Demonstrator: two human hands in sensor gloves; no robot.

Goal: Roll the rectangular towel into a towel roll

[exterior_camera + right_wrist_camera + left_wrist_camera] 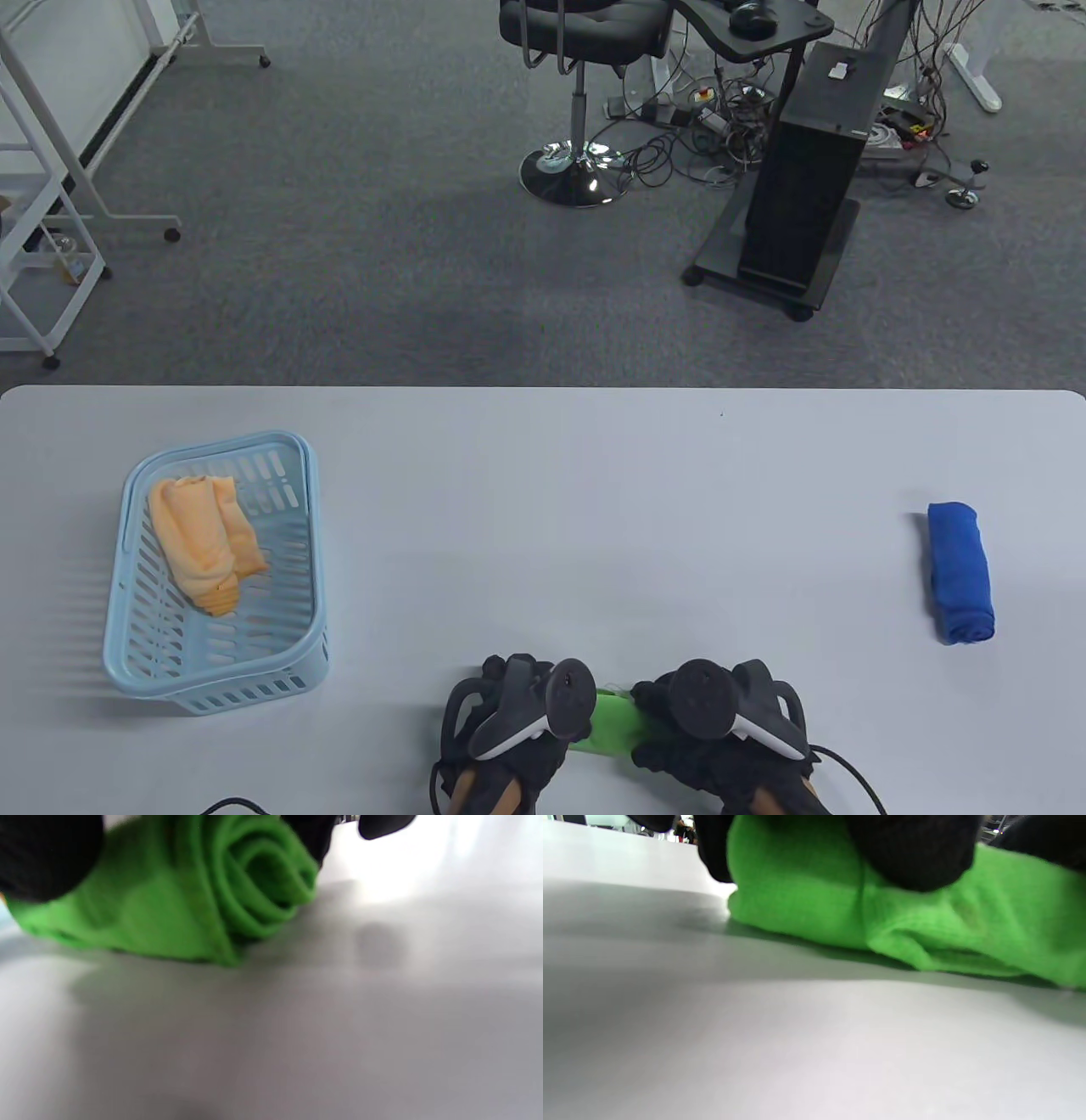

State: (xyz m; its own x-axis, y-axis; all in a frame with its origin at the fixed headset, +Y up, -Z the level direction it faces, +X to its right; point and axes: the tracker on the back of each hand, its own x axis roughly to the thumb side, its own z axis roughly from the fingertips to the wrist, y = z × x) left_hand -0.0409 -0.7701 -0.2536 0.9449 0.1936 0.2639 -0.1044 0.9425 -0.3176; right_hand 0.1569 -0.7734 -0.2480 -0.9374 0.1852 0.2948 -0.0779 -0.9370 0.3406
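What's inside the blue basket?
The blue basket holds one orange towel, loosely rolled, lying along its left side on the slotted floor. Bare floor shows to its right. Anything under the towel is covered and cannot be seen.

hands: black knit gloves | left hand (501,730), right hand (721,730) | black-and-white trackers | bare wrists

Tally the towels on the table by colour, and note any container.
Green towel: 1, under both hands
Orange towel: 1, in the basket
Blue towel: 1, rolled, at the right
Basket: 1
Total: 3 towels, 1 basket, 4 things.
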